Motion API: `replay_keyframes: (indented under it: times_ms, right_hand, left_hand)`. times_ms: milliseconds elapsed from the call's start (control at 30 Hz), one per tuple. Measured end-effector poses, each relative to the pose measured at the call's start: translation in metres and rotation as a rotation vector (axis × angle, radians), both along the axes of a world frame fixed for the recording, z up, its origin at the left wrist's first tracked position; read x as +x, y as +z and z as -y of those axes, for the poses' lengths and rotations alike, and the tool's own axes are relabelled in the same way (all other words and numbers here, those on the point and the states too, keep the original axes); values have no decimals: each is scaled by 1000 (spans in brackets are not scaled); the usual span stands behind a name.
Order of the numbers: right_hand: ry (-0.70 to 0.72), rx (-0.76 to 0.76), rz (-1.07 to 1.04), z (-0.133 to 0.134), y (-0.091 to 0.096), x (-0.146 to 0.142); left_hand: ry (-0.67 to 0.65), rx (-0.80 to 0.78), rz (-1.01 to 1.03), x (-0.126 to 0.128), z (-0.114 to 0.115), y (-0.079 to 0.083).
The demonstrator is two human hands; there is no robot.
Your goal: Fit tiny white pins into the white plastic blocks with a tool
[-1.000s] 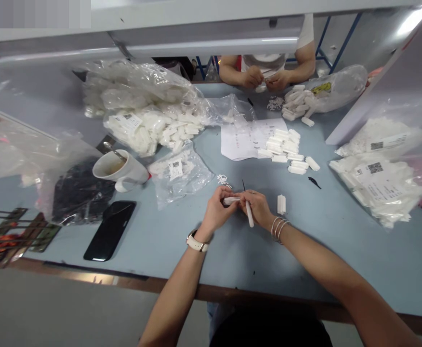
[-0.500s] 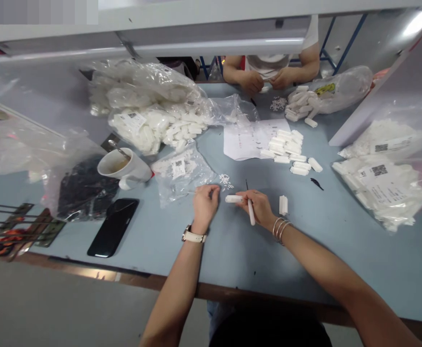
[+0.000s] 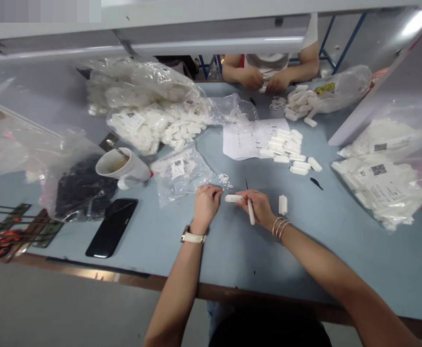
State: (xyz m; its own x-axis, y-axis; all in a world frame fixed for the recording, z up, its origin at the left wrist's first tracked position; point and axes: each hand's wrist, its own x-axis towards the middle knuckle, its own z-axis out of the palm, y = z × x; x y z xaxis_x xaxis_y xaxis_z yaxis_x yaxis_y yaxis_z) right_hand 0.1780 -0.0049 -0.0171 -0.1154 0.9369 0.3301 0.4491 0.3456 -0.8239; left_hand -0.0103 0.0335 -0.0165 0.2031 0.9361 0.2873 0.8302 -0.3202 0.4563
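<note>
My right hand (image 3: 259, 207) is closed round a white-handled tool (image 3: 250, 212) with a thin dark tip, and its fingertips also pinch a small white plastic part (image 3: 233, 198) just over the blue table (image 3: 305, 241). My left hand (image 3: 206, 202) lies a little to the left of that part with its fingers curled down on the table; whether anything is under them is hidden. A scatter of tiny white bits (image 3: 225, 180) lies just beyond my left hand. A single white part (image 3: 282, 204) lies to the right of my right hand.
A white cup (image 3: 122, 168) and a black phone (image 3: 112, 227) sit at the left. Bags of white parts (image 3: 153, 115) lie behind, more bags (image 3: 380, 178) at the right. Loose white parts (image 3: 286, 149) rest by a paper sheet (image 3: 243, 140). Another person's hands (image 3: 265, 79) work across the table.
My left hand let go of the white part and moved left onto the table. The right hand keeps the part and the tool in place.
</note>
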Motion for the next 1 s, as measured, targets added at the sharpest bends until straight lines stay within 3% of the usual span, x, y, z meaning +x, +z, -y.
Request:
replay_keyframes:
  times_ms: [200, 367, 600, 1000]
  right_hand:
    - [-16, 9, -2, 0, 2, 0]
    - [-17, 5, -6, 0, 3, 0]
    - [-1, 17, -40, -1, 2, 2]
    - [-8, 22, 31, -1, 2, 0]
  left_hand:
    - [36, -58, 194, -3, 4, 11]
    - [-134, -11, 374, 5, 16, 22]
    - [-303, 105, 323, 23, 26, 22]
    - [-313, 169, 242, 27, 26, 15]
